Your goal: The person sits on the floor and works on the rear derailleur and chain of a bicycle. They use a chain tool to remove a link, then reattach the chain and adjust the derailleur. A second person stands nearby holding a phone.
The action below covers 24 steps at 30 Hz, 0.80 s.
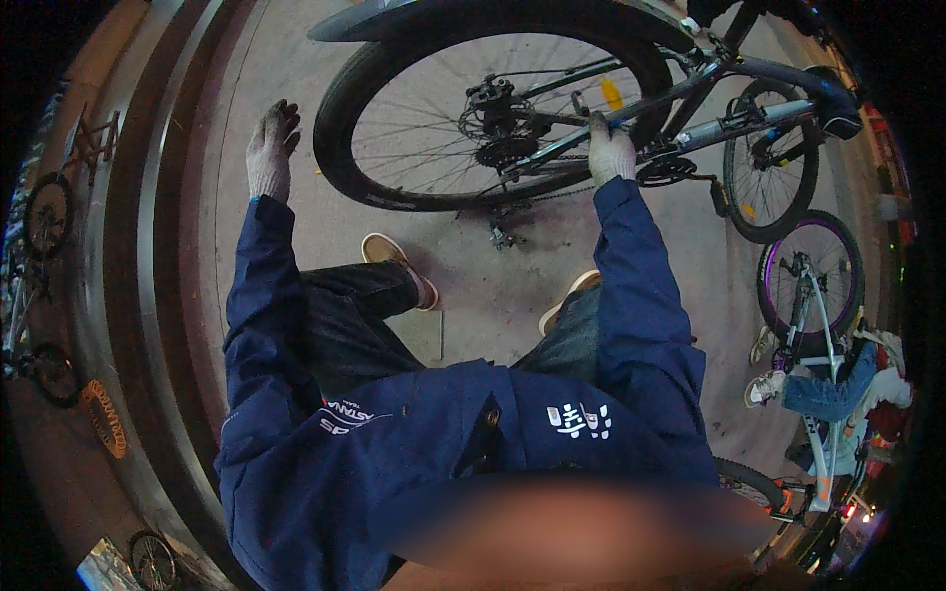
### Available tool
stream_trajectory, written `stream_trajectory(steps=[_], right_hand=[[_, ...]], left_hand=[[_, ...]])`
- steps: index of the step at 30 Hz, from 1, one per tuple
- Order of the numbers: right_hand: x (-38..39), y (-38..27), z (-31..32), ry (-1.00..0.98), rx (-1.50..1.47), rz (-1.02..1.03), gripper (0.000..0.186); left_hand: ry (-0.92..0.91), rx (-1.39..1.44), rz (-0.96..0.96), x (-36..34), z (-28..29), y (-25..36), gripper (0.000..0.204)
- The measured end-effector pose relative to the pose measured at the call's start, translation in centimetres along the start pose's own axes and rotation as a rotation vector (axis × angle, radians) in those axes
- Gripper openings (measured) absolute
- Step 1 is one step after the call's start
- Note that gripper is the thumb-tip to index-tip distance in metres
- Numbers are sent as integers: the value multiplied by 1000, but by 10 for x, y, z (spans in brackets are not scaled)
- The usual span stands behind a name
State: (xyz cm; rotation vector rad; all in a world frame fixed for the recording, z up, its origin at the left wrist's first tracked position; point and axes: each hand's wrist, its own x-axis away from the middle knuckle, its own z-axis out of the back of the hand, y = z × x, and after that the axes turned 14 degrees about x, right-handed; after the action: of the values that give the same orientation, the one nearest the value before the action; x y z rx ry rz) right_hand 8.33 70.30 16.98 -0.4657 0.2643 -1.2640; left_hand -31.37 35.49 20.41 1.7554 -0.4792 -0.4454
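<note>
The right hand (611, 150), in a pale work glove, is closed around the lower frame tube (572, 141) of a grey bicycle, just right of the rear wheel's hub. The rear wheel (493, 108) stands upright on the concrete floor (473, 295) and serves as the landmark here: its cassette and derailleur (503, 128) sit at its centre, a yellow reflector (612, 94) shows among the spokes to the right of the hub, and a dark mudguard (394, 20) curves over its top. Right of the wheel lie the crank and pedal (680, 172), and farther right the front wheel (769, 163) of the same bike.

The left hand (271, 148), also gloved, is held out left of the wheel with fingers spread, open and gripping nothing; it is near the tyre but apart from it. Both arms wear dark blue jacket sleeves, and the jacket carries small white printed marks on its front. Below the wheel, two tan shoes (399, 266) rest on the floor, with a small dark metal part (503, 236) lying between them and the tyre.

Well right of the wheel stands a white bicycle with a purple-rimmed wheel (808, 276), beside another person's leg in jeans (828, 394). No containers or packages can be made out.
</note>
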Motion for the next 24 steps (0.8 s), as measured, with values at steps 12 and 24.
stream_trajectory(steps=[12, 24], right_hand=[[3, -4, 2, 35, 5, 31, 70], [1, -2, 0, 73, -22, 42, 74]], left_hand=[[-38, -34, 64, 0, 0, -2, 61], [-87, -79, 74, 3, 0, -5, 62]])
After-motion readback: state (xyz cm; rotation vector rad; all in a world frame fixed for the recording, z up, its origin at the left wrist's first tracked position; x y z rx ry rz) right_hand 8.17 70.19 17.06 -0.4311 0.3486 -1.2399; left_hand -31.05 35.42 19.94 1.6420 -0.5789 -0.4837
